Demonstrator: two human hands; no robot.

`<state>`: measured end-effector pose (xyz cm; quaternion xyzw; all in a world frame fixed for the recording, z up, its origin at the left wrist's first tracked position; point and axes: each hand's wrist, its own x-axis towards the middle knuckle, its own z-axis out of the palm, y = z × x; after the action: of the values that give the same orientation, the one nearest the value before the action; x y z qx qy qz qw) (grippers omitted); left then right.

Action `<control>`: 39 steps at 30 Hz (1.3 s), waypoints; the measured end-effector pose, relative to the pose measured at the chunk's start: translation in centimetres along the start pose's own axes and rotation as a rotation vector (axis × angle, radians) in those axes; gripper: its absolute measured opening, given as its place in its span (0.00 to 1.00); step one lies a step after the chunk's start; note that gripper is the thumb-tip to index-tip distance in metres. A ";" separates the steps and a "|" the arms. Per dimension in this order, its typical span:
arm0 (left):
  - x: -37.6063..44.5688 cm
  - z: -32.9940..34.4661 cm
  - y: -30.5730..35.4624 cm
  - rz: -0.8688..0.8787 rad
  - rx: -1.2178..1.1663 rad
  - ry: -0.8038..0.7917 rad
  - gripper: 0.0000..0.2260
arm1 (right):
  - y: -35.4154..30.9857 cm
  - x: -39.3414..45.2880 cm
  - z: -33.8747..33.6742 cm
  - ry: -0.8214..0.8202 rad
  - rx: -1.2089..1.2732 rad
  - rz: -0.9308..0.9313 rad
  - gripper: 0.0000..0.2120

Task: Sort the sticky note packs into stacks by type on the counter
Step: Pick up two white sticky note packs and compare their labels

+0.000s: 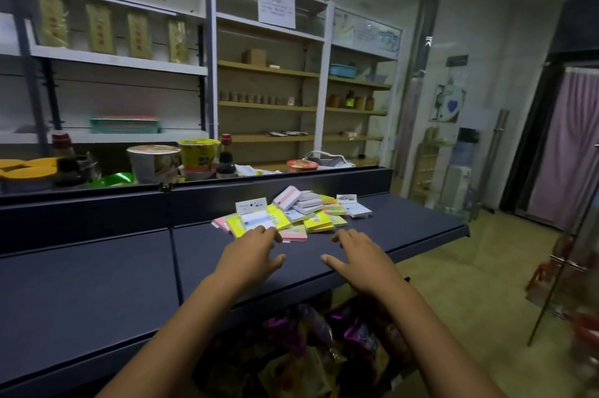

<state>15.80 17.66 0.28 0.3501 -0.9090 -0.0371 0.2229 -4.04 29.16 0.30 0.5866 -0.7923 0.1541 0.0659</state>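
Yellow, pink and white sticky note packs (291,212) lie jumbled on the dark desk (97,284), unsorted. Left hand (248,251) touches the nearest pack with relaxed fingers; right hand (358,256) hovers spread, empty. Sorting looks barely begun: next, pick one pack.

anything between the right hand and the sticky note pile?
Nothing. In the head view, only bare dark counter separates the right hand from the sticky note pile; its fingertips stop just short of the packs.

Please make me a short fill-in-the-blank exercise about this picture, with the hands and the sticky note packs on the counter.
1. The sticky note packs lie in a mixed ____ on the dark counter.
2. The left hand reaches them; its fingertips touch a ____ pack.
3. The right hand holds ____.

Missing words: pile; white; nothing
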 end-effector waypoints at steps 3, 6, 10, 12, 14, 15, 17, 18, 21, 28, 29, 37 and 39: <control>2.4 1.3 -0.2 0.002 -0.004 0.003 0.17 | 1.4 1.6 0.4 0.014 0.011 0.019 0.26; 5.1 2.7 -1.0 -0.010 -0.032 0.026 0.16 | 2.5 3.7 1.3 0.010 0.001 0.033 0.26; 7.8 4.3 -2.9 -0.042 -0.070 0.039 0.15 | 3.5 7.5 2.2 -0.004 -0.028 0.028 0.25; 8.9 4.7 -4.2 -0.076 -0.090 0.047 0.14 | 3.4 9.7 2.5 -0.001 -0.014 0.009 0.24; 9.9 4.9 -5.6 -0.115 -0.097 0.062 0.15 | 3.0 11.7 2.9 0.012 0.012 -0.019 0.24; 10.4 4.9 -6.2 -0.128 -0.094 0.063 0.15 | 2.8 12.6 3.3 0.019 0.020 -0.033 0.24; 11.2 5.1 -7.1 -0.148 -0.078 0.052 0.16 | 2.7 14.2 4.1 0.016 0.033 -0.049 0.23; 11.5 5.2 -7.6 -0.163 -0.067 0.051 0.16 | 2.7 15.0 4.5 0.010 0.042 -0.057 0.22; 12.5 5.7 -8.8 -0.219 -0.049 0.071 0.14 | 3.0 17.5 5.7 -0.011 0.047 -0.098 0.21; 14.7 8.0 -10.6 -0.373 -0.012 0.071 0.21 | 4.1 24.1 8.1 0.006 0.082 -0.257 0.21; 14.9 8.5 -10.7 -0.405 -0.012 0.045 0.24 | 4.3 25.0 8.4 0.015 0.094 -0.284 0.21; 15.5 9.4 -11.4 -0.502 -0.004 -0.051 0.43 | 5.9 30.0 9.6 0.150 0.225 -0.424 0.16; 15.4 9.6 -11.4 -0.513 -0.025 -0.020 0.41 | 5.8 30.7 9.7 0.168 0.257 -0.444 0.15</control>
<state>8.67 -1.84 -5.07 0.5661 -0.7922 -0.1071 0.2014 -18.10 -0.39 -1.05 0.7348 -0.6100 0.2831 0.0884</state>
